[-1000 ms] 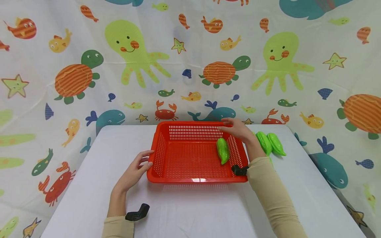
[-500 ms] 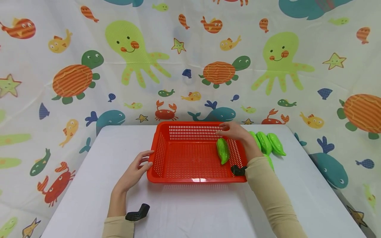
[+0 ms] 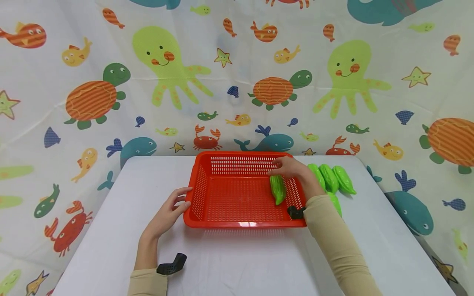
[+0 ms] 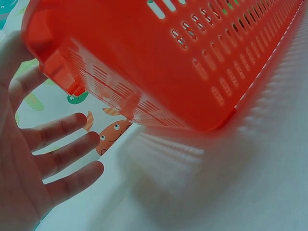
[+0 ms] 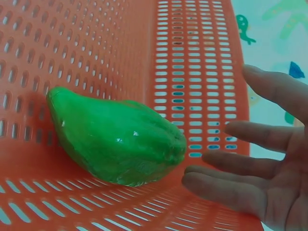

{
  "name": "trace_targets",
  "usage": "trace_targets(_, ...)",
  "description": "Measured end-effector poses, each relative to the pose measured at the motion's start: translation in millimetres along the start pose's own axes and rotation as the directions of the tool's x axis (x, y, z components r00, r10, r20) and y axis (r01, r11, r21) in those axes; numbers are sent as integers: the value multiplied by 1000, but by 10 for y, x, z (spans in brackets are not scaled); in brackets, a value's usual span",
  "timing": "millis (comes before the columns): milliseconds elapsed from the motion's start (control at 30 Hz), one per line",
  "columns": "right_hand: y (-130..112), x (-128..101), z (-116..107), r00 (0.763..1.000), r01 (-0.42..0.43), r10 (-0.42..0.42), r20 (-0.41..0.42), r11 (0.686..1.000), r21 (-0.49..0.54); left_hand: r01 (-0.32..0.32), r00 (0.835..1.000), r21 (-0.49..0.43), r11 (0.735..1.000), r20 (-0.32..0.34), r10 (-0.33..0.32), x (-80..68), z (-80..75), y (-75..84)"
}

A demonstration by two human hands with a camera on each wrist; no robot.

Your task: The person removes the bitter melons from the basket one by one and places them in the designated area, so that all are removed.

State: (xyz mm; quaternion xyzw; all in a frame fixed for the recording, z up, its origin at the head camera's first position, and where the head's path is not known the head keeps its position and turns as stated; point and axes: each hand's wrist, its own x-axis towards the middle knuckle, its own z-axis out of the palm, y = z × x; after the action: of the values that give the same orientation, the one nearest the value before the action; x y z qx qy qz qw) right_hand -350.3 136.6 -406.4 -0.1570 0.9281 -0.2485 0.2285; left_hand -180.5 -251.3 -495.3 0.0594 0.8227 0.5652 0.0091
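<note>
White table (image 3: pixel 111 230), sea-creature curtain behind. One red basket (image 3: pixel 207 220) at frame centre holds one green vegetable (image 3: pixel 277 189); four more (image 3: pixel 329 177) lie right of it. Left hand (image 3: pixel 168 213) touches basket's left rim, fingers relaxed. Right hand (image 3: pixel 290 167) hovers spread above the vegetable.

A white table (image 3: pixel 229 263) carries three green pepper-like toys (image 3: pixel 331 177) that lie side by side near its far right corner, touching one another. A fourth green toy (image 3: pixel 336 204) lies just nearer along the right side, partly hidden. Behind the far edge hangs a white curtain (image 3: pixel 229 74) printed with octopuses, turtles, whales, crabs, fish and starfish.
</note>
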Motion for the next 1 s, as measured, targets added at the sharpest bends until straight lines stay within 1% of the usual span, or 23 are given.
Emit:
trace_targets(100, -10, -13, 12, 999, -31, 29, 46, 999, 37, -3, 1000, 1, 1000, 2, 3, 9, -3, -2)
trace_targets(233, -35, -17, 24, 993, -60, 54, 105, 997, 52, 4, 1000, 1, 1000, 2, -4, 18, -9, -6)
trace_targets(467, -43, 36, 46, 984, -73, 70, 164, 997, 11, 15, 1000, 8, 1000, 3, -15, 32, -22, -22)
trace_targets(533, -37, 50, 53, 983, -61, 61, 172, 998, -2, 14, 1000, 7, 1000, 4, -14, 35, -26, -24)
trace_targets(833, -28, 85, 84, 989, 5, 7, 150, 997, -81, 12, 1000, 6, 1000, 17, -12, 67, -48, -30)
trace_targets(1000, -36, 138, 115, 988, 71, -54, 143, 990, -118, 9, 1000, 8, 1000, 22, -9, 89, -65, -32)
